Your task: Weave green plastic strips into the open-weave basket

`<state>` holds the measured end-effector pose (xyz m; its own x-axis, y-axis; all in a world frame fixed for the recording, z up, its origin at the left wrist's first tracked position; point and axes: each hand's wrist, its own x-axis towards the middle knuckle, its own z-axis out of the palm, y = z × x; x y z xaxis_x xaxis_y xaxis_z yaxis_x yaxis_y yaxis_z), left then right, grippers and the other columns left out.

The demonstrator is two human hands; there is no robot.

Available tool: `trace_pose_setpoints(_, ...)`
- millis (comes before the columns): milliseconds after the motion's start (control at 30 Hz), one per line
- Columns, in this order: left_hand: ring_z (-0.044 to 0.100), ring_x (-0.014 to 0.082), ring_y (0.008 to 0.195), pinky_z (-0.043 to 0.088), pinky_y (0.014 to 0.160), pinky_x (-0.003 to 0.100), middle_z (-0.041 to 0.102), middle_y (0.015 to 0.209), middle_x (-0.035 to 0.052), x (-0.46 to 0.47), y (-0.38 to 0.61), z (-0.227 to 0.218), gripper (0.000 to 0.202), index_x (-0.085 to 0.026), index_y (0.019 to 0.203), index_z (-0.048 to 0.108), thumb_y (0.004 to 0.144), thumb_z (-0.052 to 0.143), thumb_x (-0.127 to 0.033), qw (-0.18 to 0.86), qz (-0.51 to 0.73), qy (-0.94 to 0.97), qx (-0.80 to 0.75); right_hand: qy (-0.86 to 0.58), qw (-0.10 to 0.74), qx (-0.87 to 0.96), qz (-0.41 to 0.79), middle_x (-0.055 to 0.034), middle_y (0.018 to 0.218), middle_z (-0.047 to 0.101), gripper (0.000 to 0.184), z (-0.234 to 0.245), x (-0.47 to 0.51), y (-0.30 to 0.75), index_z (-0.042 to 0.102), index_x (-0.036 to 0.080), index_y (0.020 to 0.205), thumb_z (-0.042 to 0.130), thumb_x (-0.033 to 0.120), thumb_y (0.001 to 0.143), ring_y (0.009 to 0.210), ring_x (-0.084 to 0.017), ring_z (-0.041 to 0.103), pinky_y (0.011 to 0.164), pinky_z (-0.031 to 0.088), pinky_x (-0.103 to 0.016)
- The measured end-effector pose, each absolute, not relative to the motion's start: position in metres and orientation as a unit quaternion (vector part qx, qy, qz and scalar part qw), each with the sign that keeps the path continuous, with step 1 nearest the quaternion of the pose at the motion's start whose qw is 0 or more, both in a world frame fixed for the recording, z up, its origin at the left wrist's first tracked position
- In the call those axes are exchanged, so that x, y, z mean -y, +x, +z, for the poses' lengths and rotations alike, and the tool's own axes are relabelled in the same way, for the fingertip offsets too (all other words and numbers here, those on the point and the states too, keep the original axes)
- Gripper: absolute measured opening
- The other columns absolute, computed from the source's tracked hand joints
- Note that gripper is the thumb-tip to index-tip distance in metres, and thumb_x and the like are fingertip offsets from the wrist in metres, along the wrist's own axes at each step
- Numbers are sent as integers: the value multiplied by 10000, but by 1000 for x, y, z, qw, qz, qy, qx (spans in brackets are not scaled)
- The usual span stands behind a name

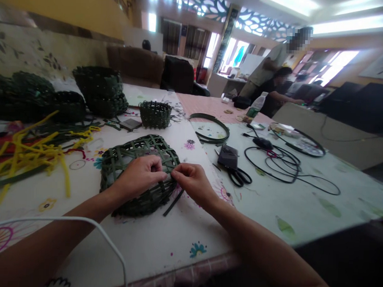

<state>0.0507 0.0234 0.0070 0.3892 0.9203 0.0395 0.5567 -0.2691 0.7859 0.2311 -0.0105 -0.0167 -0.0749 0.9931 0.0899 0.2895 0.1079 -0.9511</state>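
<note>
Floral-printed table (149, 243), left hand (137, 176) curled on a green woven basket (114, 174), right hand (192, 181) pinching a strip (168, 175)

I'm looking into a craft workshop: a long table (148, 251) with woven baskets (100, 92) at ten o'clock and yellow strips (29, 157) at nine, sofas (134, 65) at twelve, and other people (267, 64) gathered at one o'clock.

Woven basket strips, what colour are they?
The strips are dark green, best in the head view.
</note>
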Motion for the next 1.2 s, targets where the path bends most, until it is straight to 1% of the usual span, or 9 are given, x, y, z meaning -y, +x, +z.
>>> trace_pose_setpoints(200, 425, 132, 590, 296, 565, 275, 466, 559, -51, -26, 51, 6, 236, -198, 607, 505, 682, 609, -397, 351, 248, 756, -493, -535, 438, 605, 395, 37, 547, 478, 204, -20, 11, 229, 605, 150, 608, 604, 263, 778, 540, -74, 389, 505, 294, -217)
trace_pose_setpoints(567, 362, 123, 587, 267, 558, 270, 396, 562, -61, -27, 51, 8, 287, -211, 608, 432, 638, 600, -441, 409, 224, 737, -489, -534, 463, 600, 375, 31, 556, 512, 189, -25, 13, 227, 624, 157, 625, 603, 243, 793, 542, -81, 413, 520, 321, -225)
trace_pose_setpoints(733, 376, 126, 607, 275, 567, 265, 421, 585, -56, -28, 49, 7, 288, -208, 616, 435, 635, 619, -429, 434, 219, 738, -468, -537, 465, 605, 360, 32, 554, 506, 197, -28, 12, 226, 615, 157, 623, 601, 252, 795, 544, -81, 412, 517, 315, -222)
trace_pose_setpoints(867, 382, 130, 613, 279, 569, 265, 428, 588, -53, -27, 48, 8, 292, -207, 616, 449, 641, 632, -432, 433, 225, 735, -471, -543, 429, 613, 381, 38, 521, 496, 216, -20, 13, 229, 606, 161, 603, 599, 248, 800, 513, -78, 405, 506, 314, -220)
trace_pose_setpoints(933, 391, 132, 617, 292, 576, 266, 440, 595, -50, -26, 48, 8, 296, -205, 624, 464, 649, 639, -443, 437, 232, 731, -471, -548, 419, 629, 357, 35, 514, 503, 229, -12, 14, 233, 605, 163, 599, 595, 247, 813, 510, -82, 414, 510, 316, -223)
trace_pose_setpoints(1067, 401, 138, 615, 307, 581, 270, 452, 604, -44, -27, 47, 7, 307, -208, 636, 480, 671, 640, -468, 428, 244, 734, -467, -555, 488, 631, 236, 34, 549, 513, 221, -1, 14, 244, 603, 173, 668, 601, 296, 852, 534, -89, 426, 530, 316, -234)
trace_pose_setpoints(1133, 410, 143, 620, 312, 585, 274, 463, 617, -39, -27, 46, 5, 300, -208, 652, 495, 689, 629, -474, 416, 247, 741, -466, -553, 501, 620, 242, 50, 549, 496, 174, -1, 10, 249, 613, 179, 739, 635, 319, 839, 530, -90, 417, 529, 311, -236)
trace_pose_setpoints(1200, 421, 149, 634, 317, 596, 277, 477, 639, -33, -28, 45, 3, 284, -206, 674, 520, 706, 618, -470, 397, 250, 748, -470, -551, 472, 625, 287, 62, 559, 494, 127, -6, 3, 251, 635, 181, 812, 676, 301, 801, 537, -92, 421, 537, 314, -236)
